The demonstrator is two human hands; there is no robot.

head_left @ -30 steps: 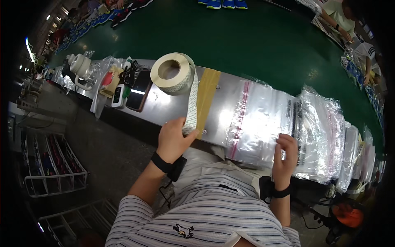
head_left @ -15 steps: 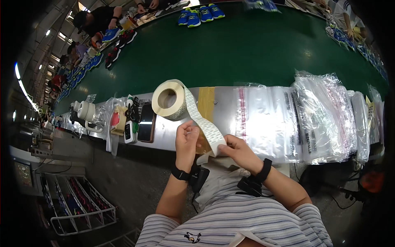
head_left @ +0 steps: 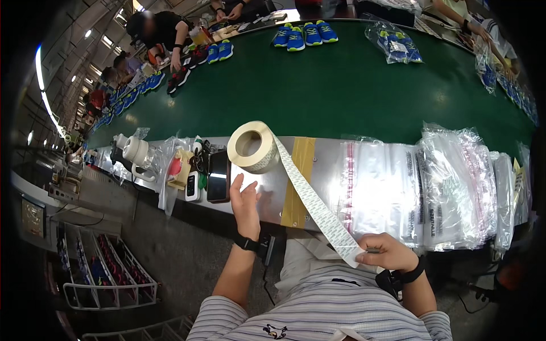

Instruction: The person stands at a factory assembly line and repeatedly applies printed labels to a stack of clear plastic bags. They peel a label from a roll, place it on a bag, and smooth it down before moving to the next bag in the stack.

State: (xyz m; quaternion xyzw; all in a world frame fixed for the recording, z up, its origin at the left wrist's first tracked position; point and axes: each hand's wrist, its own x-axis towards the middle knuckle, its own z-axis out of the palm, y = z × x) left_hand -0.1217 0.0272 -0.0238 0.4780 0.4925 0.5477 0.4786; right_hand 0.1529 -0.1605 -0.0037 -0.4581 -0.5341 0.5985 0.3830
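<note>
A roll of label stickers stands on the metal ledge, with its printed strip drawn out taut toward the lower right. My right hand pinches the free end of that strip near my lap. Just below the roll is my left hand, its fingers raised and apart, holding nothing. Beside it lies a dark phone. Flat clear plastic bags rest on the ledge behind my right hand, next to a thicker pile of clear bags.
Beyond the ledge runs a green conveyor belt carrying blue shoes and bagged shoes. A white jug and a small white device stand left. A shoe rack is at lower left. Co-workers work across the belt.
My right hand has pulled the strip's end down and right, so a longer, straighter length shows. My left hand has opened. Bagged shoes have come further into view on the belt.
</note>
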